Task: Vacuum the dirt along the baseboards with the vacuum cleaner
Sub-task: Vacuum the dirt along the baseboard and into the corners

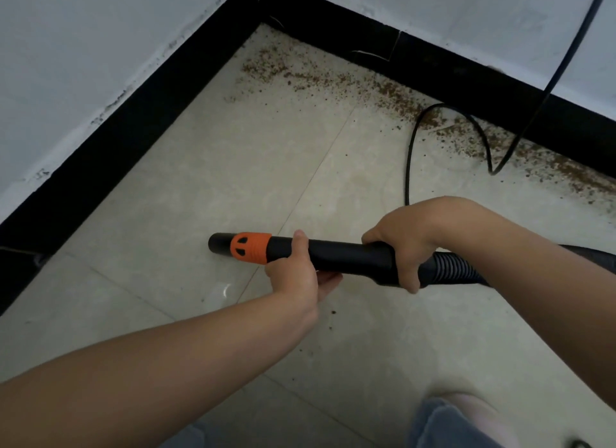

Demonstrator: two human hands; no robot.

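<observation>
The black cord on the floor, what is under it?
Under the black cord lies pale floor tile, and near the baseboard it crosses brown dirt. Whatever dirt lies directly beneath the cord is covered, and its near end disappears behind the right hand.

Dirt along far baseboard, nozzle well before it

Floor: pale beige tiles with thin grout lines meeting at angles.
Walls: white, scuffed and smudged just above the black skirting.
Jeans: blue denim at bottom edge.
Slipper: pale pink, beside the denim.
</observation>
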